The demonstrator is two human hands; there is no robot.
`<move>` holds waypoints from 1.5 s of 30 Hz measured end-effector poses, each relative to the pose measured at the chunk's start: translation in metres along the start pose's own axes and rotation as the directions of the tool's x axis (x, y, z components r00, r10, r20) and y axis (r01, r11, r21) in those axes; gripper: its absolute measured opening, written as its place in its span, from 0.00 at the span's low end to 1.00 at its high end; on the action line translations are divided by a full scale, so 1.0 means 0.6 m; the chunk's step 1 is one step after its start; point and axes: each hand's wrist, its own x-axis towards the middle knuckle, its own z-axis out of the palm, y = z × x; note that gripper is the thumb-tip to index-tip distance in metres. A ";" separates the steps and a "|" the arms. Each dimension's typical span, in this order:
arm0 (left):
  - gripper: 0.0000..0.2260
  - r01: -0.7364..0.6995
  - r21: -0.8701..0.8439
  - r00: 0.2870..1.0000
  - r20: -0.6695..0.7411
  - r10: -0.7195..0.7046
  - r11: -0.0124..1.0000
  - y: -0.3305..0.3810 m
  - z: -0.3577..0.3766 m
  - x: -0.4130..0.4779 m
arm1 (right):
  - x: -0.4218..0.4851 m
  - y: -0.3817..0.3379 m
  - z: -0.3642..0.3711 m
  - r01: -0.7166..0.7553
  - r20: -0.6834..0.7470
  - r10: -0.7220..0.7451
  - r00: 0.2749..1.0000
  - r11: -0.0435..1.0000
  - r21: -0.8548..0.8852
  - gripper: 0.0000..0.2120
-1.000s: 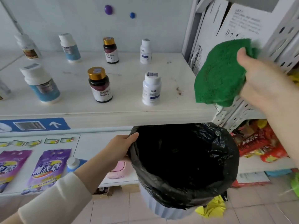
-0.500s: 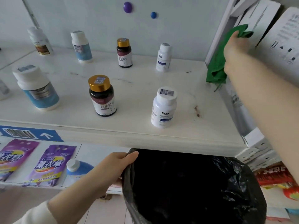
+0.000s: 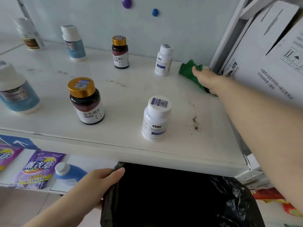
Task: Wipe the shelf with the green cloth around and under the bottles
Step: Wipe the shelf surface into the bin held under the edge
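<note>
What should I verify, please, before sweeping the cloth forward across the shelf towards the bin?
1. Right hand grips green cloth at the back right corner of the shelf: ok.
2. Left hand holds bin below the front edge: ok.
3. Brown crumbs cleared: not ok, they lie ahead of the cloth.
4. Near white bottle out of that path: ok, it stands left of the crumbs.
5. Shelf under the bottles clean: cannot tell.
</note>
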 end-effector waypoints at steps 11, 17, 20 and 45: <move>0.14 -0.156 -0.002 0.985 0.079 0.155 0.988 -0.009 -0.001 -0.007 | -0.218 0.049 0.028 0.008 0.014 -0.008 1.000 0.999 -0.044 0.32; 0.12 -0.194 -0.037 0.977 0.087 0.197 0.980 -0.013 0.004 -0.010 | -0.354 0.077 0.032 -0.016 0.108 0.026 0.994 0.995 -0.100 0.36; 0.12 -0.204 -0.028 0.974 0.091 0.205 0.979 -0.016 0.004 -0.012 | -0.407 0.085 0.031 -0.042 0.138 0.053 0.989 0.996 -0.077 0.36; 0.13 -0.240 -0.041 0.964 0.110 0.243 0.970 -0.026 0.005 -0.021 | -0.480 0.112 0.003 -0.202 0.265 0.041 0.963 0.760 0.617 0.18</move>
